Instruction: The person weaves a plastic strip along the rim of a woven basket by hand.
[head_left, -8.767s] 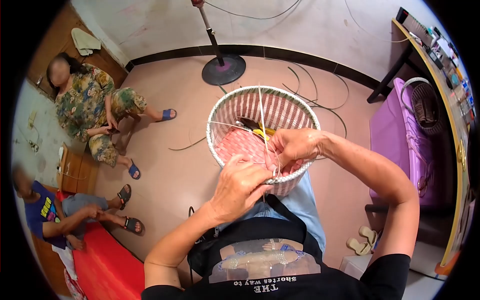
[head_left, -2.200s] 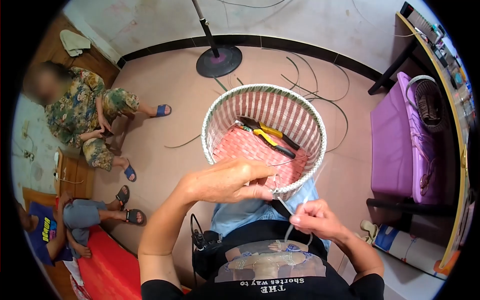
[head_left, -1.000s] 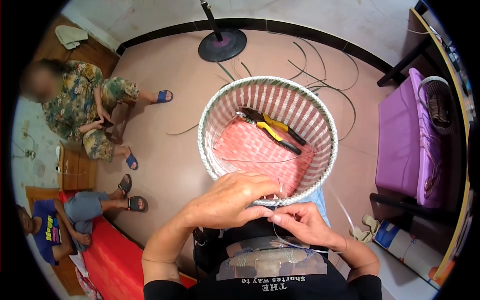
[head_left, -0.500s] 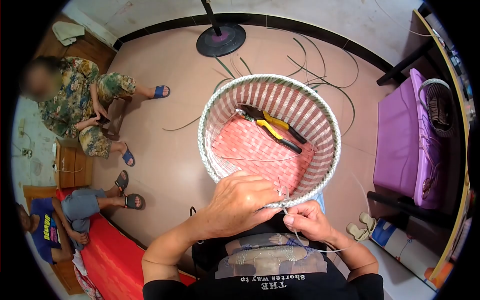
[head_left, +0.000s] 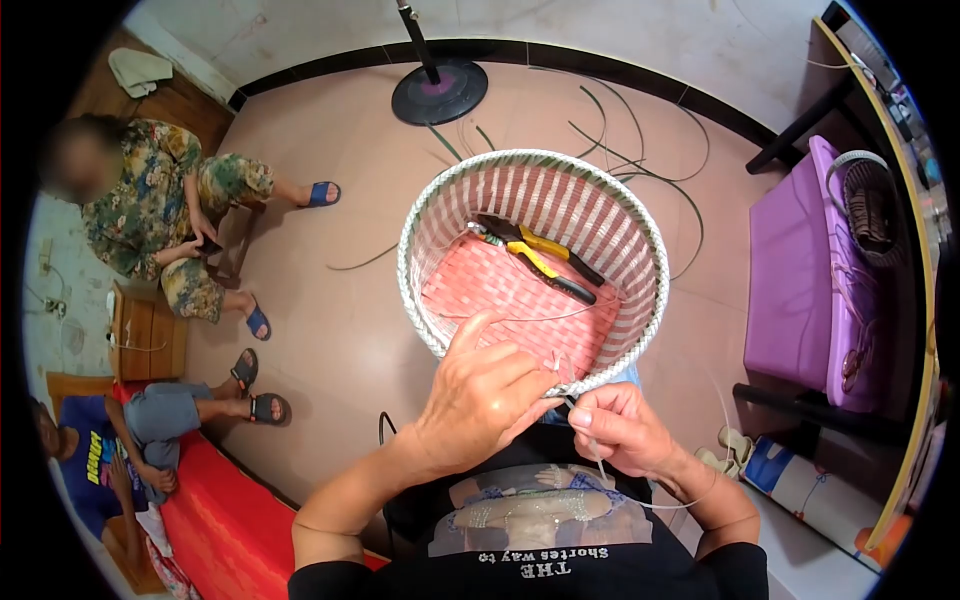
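A round woven basket (head_left: 655, 290) with a white braided rim rests against my lap, its inside striped pink and white. My left hand (head_left: 485, 395) grips the near rim, fingers over the edge and thumb outside. Just right of it, my right hand (head_left: 620, 425) pinches a thin white strip (head_left: 690, 503) outside the rim; the strip loops round past my wrist. Yellow and black pliers (head_left: 545, 272) lie on the pink woven bottom. Another thin strand crosses the bottom, and short white ends stick up inside the near rim.
Two seated people are at the left, one in floral clothes (head_left: 135, 240), one in a blue shirt (head_left: 90, 460). A stand base (head_left: 440, 92) and green strips (head_left: 690, 200) lie beyond the basket. At right are a purple bin (head_left: 790, 280), a desk (head_left: 900, 150) and a rolled sheet (head_left: 810, 490).
My right hand, lower with the strip at first, has come up close to the rim beside my left hand. My left thumb and fingers have shifted slightly on the rim, and its index finger is raised.
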